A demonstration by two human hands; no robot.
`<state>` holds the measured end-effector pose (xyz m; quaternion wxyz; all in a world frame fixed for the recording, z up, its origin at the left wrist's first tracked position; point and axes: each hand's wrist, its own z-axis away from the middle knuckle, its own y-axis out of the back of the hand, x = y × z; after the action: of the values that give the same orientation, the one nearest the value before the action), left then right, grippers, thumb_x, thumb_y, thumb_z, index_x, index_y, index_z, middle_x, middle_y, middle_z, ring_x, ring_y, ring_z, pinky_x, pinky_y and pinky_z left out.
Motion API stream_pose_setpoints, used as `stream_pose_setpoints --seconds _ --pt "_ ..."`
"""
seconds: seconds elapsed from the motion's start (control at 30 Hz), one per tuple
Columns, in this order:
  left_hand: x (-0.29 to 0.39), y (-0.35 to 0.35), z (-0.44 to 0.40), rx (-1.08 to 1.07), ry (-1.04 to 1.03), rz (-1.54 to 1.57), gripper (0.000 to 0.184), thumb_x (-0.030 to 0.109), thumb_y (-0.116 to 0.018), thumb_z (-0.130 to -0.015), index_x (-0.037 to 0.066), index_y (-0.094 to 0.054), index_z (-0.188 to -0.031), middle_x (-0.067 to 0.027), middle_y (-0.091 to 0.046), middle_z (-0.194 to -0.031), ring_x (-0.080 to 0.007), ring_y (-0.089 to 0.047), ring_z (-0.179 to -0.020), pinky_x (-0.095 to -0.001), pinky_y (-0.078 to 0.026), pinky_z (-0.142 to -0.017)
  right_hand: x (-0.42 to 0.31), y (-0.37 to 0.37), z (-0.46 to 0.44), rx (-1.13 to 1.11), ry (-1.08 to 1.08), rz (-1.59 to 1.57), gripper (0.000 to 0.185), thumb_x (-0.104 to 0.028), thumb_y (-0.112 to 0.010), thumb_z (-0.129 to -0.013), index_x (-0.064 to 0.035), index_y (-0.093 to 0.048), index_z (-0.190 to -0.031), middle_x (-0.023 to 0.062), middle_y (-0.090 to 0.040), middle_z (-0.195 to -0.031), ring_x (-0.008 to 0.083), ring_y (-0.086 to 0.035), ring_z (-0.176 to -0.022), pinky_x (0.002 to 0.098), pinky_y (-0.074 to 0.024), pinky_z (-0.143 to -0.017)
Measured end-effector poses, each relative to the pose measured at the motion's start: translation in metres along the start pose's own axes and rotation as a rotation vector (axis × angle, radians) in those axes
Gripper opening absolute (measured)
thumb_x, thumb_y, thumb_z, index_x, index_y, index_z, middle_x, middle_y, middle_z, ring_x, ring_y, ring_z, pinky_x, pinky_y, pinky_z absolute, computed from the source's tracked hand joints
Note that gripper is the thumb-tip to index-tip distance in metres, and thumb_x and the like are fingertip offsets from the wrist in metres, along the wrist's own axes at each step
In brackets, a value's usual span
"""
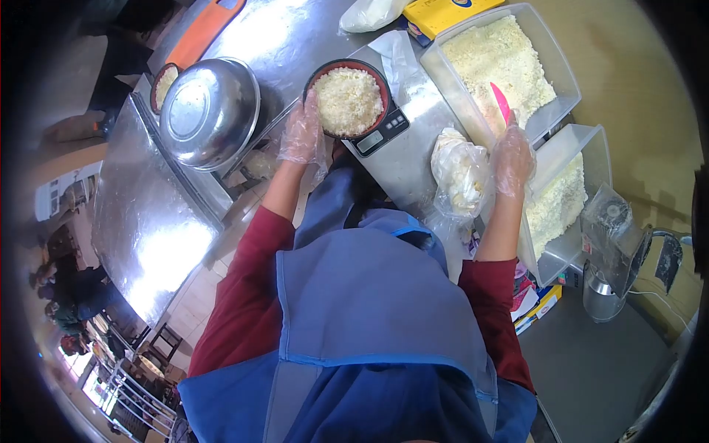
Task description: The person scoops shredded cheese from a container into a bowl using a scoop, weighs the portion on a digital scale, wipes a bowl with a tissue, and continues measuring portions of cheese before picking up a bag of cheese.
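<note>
A dark bowl (pixel 347 102) with a reddish inside, heaped with white crumbly food, rests on a black digital scale (pixel 384 133). My left hand (pixel 302 134), in a clear plastic glove, touches the bowl's left side; its fingers are partly hidden at the rim. At the right, my right hand (pixel 512 156), also gloved, grips a pink utensil (pixel 500 100) over the near part of a clear plastic bin (pixel 543 40) of pale crumbs. A plastic bag with whitish contents (pixel 459 171) lies just left of my right hand.
A second bin (pixel 561 193) of white crumbs stands nearer on the right, beside a clear-and-metal device (pixel 607 236). At the left are an upturned metal bowl (pixel 210 114), a small bowl (pixel 164 87) and an orange board (pixel 203 33). A yellow box (pixel 447 13) is at the top.
</note>
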<state>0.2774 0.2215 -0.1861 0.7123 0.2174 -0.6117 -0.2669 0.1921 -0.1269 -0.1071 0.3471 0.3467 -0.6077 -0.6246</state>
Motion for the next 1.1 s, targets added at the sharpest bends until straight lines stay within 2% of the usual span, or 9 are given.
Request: stream_pose_setpoints --seconds 0.1,0.17,0.3,0.37,0.57,0.7,0.77,0.87,1.1 --pt "-0.002 -0.008 -0.001 -0.051 0.078 0.034 0.069 0.053 -0.03 -0.099 -0.004 -0.046 -0.135 -0.0331 -0.05 -0.13 -0.0456 -0.046 -0.123 -0.0463 -0.034 -0.105 -0.001 -0.004 0.0 0.064 0.06 0.039 0.05 -0.006 -0.044 -0.088 -0.0074 -0.048 -0.138 0.0205 -0.065 -0.109 0.0368 -0.064 -0.097 0.0451 -0.0492 -0.085" --pt "-0.001 -0.01 -0.001 -0.05 0.064 0.027 0.068 0.052 -0.031 -0.099 -0.003 -0.046 -0.134 -0.033 -0.051 -0.128 -0.0456 -0.047 -0.122 -0.0461 -0.035 -0.104 -0.008 0.006 -0.004 -0.125 -0.049 0.126 0.044 -0.008 -0.042 -0.091 -0.007 -0.051 -0.135 0.0194 -0.066 -0.109 0.0351 -0.064 -0.1 0.0452 -0.0494 -0.084" --pt "0.012 -0.009 -0.004 -0.075 0.043 0.021 0.065 0.051 -0.031 -0.099 -0.003 -0.051 -0.129 -0.033 -0.055 -0.121 -0.0459 -0.05 -0.117 -0.0473 -0.037 -0.101 0.001 -0.004 -0.011 -0.135 -0.09 0.117 0.038 -0.014 -0.039 -0.095 -0.0084 -0.058 -0.127 0.0192 -0.066 -0.11 0.0342 -0.063 -0.103 0.0455 -0.0491 -0.086" --pt "0.015 -0.008 -0.006 -0.062 0.049 0.025 0.064 0.05 -0.031 -0.099 -0.003 -0.052 -0.127 -0.0329 -0.057 -0.118 -0.046 -0.051 -0.116 -0.0478 -0.038 -0.1 0.009 -0.01 -0.014 -0.236 -0.108 0.098 0.048 -0.027 -0.042 -0.093 -0.0156 -0.047 -0.139 0.0193 -0.061 -0.122 0.0357 -0.06 -0.11 0.0462 -0.0459 -0.093" --pt "0.017 -0.002 -0.008 -0.046 0.062 -0.058 0.059 0.048 -0.038 -0.098 -0.003 -0.056 -0.123 -0.0308 -0.062 -0.103 -0.045 -0.057 -0.104 -0.0488 -0.042 -0.091 0.001 0.005 -0.017 -0.355 -0.227 0.098 0.049 -0.039 -0.043 -0.094 -0.0094 -0.055 -0.131 0.0195 -0.06 -0.123 0.0381 -0.058 -0.112 0.0462 -0.0437 -0.095" --pt "0.003 0.008 -0.011 0.143 -0.184 -0.005 0.053 0.044 -0.044 -0.098 -0.003 -0.059 -0.12 -0.0272 -0.062 -0.087 -0.0416 -0.06 -0.085 -0.0469 -0.045 -0.08 0.003 0.007 -0.01 -0.284 -0.241 0.051 0.05 -0.041 -0.045 -0.094 -0.0096 -0.055 -0.132 0.019 -0.06 -0.125 0.0384 -0.056 -0.115 0.045 -0.0432 -0.096" --pt "-0.004 0.016 -0.017 0.245 -0.289 -0.09 0.049 0.039 -0.047 -0.097 -0.004 -0.059 -0.118 -0.0241 -0.061 -0.076 -0.0398 -0.06 -0.075 -0.0474 -0.045 -0.074 0.002 0.013 -0.005 -0.143 -0.121 -0.02 0.046 -0.035 -0.049 -0.091 -0.0051 -0.06 -0.124 0.0223 -0.061 -0.12 0.0386 -0.057 -0.113 0.0456 -0.0431 -0.097" --pt "0.01 0.035 -0.008 0.173 -0.078 0.051 0.046 0.036 -0.046 -0.098 -0.004 -0.06 -0.117 -0.0259 -0.061 -0.078 -0.0398 -0.061 -0.079 -0.0474 -0.045 -0.075 -0.008 0.034 0.002 -0.121 -0.168 -0.045 0.048 -0.035 -0.052 -0.09 -0.0043 -0.059 -0.126 0.0222 -0.061 -0.121 0.0385 -0.057 -0.114 0.0438 -0.0422 -0.099" --pt "0.001 0.041 -0.01 0.23 -0.11 0.078 0.045 0.033 -0.043 -0.099 -0.004 -0.058 -0.118 -0.0288 -0.062 -0.093 -0.0432 -0.059 -0.09 -0.0463 -0.044 -0.08 -0.016 0.062 0.015 0.052 -0.052 -0.148 0.05 -0.036 -0.057 -0.089 -0.0043 -0.059 -0.127 0.0212 -0.064 -0.116 0.0372 -0.059 -0.111 0.0419 -0.0433 -0.097"
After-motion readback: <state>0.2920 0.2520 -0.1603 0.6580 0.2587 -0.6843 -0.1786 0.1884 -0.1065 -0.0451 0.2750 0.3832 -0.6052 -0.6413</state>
